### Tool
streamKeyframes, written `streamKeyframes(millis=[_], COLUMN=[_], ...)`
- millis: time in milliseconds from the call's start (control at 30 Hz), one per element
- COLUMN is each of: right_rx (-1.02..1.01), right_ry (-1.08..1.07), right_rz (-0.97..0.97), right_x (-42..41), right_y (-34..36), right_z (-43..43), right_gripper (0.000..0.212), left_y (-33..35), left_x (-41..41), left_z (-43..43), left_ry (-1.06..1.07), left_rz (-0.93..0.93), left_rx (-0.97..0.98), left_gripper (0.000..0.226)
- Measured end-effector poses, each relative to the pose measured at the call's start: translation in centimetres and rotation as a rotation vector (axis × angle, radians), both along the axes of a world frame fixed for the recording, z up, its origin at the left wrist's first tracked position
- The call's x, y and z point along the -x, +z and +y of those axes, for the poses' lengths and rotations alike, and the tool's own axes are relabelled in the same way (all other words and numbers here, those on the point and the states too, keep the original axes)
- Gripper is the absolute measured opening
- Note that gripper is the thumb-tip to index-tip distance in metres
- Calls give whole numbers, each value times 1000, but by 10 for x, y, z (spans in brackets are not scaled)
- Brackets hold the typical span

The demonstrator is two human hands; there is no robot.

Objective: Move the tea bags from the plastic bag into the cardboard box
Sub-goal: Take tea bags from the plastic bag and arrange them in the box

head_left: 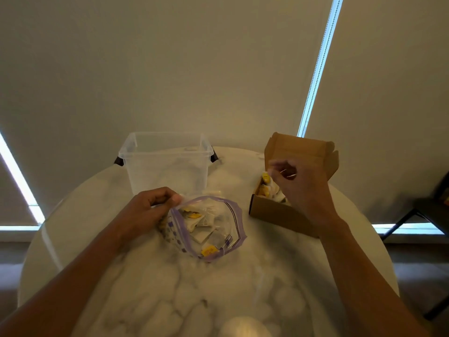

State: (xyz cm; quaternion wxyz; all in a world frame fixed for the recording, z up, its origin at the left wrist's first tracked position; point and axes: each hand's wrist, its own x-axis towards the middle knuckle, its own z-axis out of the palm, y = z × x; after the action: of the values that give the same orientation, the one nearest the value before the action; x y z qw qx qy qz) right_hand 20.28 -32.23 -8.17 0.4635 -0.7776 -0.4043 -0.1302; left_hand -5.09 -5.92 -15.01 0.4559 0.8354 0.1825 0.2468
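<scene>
A clear zip plastic bag (226, 215) with a purple rim lies open on the round table, with several white tea bags (201, 227) with yellow tags inside. My left hand (148, 207) pinches the bag's left rim and holds the mouth open. The brown cardboard box (274, 212) stands to the right with its lid up, and tea bags (266, 186) with yellow tags show inside. My right hand (298, 186) hovers over the box with curled fingers. It is blurred, and I cannot tell whether it holds a tea bag.
An empty clear plastic tub (167, 164) stands behind the bag at the back of the marbled white table (145, 276). A dark chair (427, 210) stands off the table's right side. Blinds cover the windows behind.
</scene>
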Motion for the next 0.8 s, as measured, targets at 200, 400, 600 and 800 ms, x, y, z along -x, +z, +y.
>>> streamKeyframes(millis=[200,400,600,800], right_rx=[184,419,725,704], right_ry=[605,601,379,286], right_rz=[195,-169,-423,-509], right_x=[80,119,136,135], right_y=[12,-20,-43,-55], right_z=[2,39,77,86], right_gripper=[17,29,67,46], left_y=[2,3,7,2], left_x=[2,2,2,0], left_z=[-3,2,-6,-4], left_ry=[-20,2,27,50], left_rz=[-68,-71,-110,-26], left_rx=[-6,-84,-90,-40], left_gripper=[22,28,36,37])
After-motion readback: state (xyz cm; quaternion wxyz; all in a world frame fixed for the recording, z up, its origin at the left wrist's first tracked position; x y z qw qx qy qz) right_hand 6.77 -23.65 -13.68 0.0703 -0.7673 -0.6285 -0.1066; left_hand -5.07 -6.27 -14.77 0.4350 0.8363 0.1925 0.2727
